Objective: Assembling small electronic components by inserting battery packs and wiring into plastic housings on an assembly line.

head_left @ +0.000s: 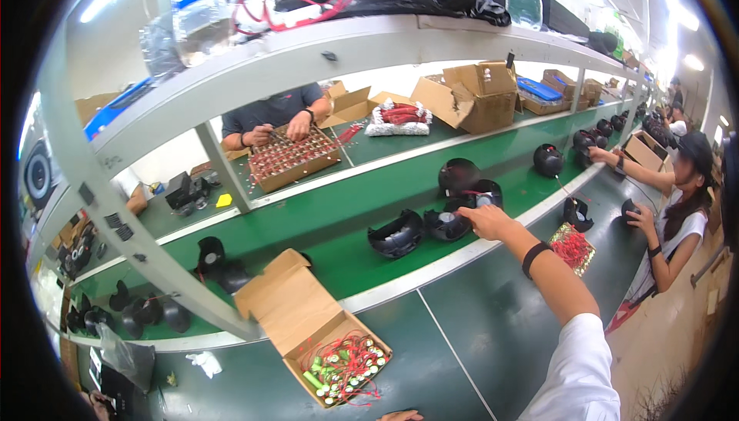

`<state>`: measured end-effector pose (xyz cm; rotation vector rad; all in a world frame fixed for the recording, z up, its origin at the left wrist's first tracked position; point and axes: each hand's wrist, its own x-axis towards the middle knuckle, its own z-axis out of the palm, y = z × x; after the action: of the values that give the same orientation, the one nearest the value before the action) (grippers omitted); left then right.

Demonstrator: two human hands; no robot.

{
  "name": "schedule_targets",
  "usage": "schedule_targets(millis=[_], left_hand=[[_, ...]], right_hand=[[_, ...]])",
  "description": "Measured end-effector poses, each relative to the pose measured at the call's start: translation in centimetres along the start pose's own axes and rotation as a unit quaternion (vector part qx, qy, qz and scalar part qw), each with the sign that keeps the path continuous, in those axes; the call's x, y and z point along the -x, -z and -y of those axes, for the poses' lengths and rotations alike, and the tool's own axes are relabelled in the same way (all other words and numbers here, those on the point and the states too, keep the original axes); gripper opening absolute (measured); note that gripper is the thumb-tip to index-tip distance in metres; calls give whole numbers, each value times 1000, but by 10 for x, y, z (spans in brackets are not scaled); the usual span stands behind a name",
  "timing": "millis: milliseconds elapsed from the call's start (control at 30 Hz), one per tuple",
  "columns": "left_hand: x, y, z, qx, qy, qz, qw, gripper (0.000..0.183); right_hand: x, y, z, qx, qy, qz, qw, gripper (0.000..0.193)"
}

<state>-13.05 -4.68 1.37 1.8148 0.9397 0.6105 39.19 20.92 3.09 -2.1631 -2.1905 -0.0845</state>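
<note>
My right hand (490, 223) reaches out over the conveyor's near rail. Its thumb and fingers are closed at the rim of a black rounded plastic shell (445, 226). Touching or close by are another open black shell (396, 235) to the left and more black shells (459, 175) just behind. Only a sliver of my left hand (401, 415) shows at the lower edge, over the dark green worktop; its grip is cut off from sight. Nearest to it is an open cardboard box (292, 290) holding green cylindrical cells (339, 367) with red wires.
A green conveyor belt (346, 267) crosses ahead, below a grey frame post (146, 228). Across it, a person's hands (299, 126) work at a box of small red-wired parts (292, 161). At right, a co-worker (681, 205) handles black shells beside a tray of red wires (572, 250).
</note>
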Motion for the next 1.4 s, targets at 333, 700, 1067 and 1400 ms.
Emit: schedule_targets(millis=[333,700,1067,1400], left_hand=[[8,1,23,58,-26,30,998,28],[4,-6,54,70,32,72,994,31],[-7,-9,19,74,0,-4,997,55],[-87,-52,-2,-77,-127,-204,968,122]], right_hand=[[-2,1,0,66,-103,-39,992,62],[25,-14,2,-92,-87,-218,968,16],[190,43,141,-211,50,-134,967,17],[188,138,260,-340,113,-138,923,23]])
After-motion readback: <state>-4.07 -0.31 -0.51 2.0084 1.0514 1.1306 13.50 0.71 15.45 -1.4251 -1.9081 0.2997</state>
